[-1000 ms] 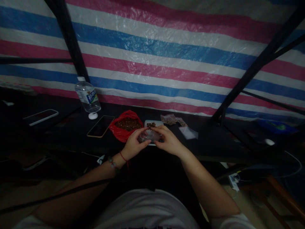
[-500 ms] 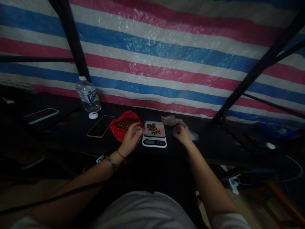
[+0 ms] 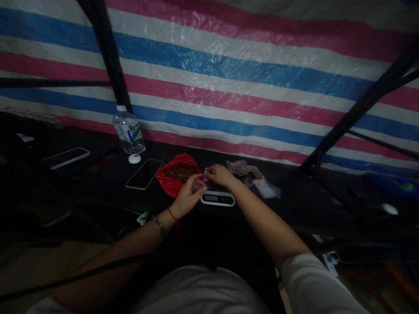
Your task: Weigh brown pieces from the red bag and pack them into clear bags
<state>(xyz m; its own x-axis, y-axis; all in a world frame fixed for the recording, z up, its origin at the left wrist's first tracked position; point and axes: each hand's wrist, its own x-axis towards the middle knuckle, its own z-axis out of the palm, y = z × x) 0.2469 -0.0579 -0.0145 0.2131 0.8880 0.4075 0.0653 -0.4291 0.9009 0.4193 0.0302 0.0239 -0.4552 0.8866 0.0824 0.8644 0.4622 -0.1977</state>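
Note:
A white digital kitchen scale (image 3: 230, 202) lies flat on the dark table, its front display lit. My right hand (image 3: 221, 175) reaches over the weighing plate and hides most of it and the brown pieces on it. The fingers are bent together at the plate's left side; what they pinch, if anything, is hidden. My left hand (image 3: 186, 198) is closed on a small clear plastic bag (image 3: 197, 185) beside the scale's left edge. Just left of it is an opened red plastic bag (image 3: 168, 185) filled with small brown dried pieces (image 3: 179, 172).
Small filled clear packets (image 3: 240, 168) and flat clear bags (image 3: 266, 189) lie right of the scale. To the left are a phone (image 3: 144, 174), a white earphone case (image 3: 134, 158), a plastic bottle (image 3: 129, 133) and another phone (image 3: 67, 158). Striped sheeting (image 3: 212, 93) hangs behind the table.
My right hand has moved left from the clear bags to over the scale plate, covering the brown pieces. My left hand still holds the clear bag. The view has shifted slightly.

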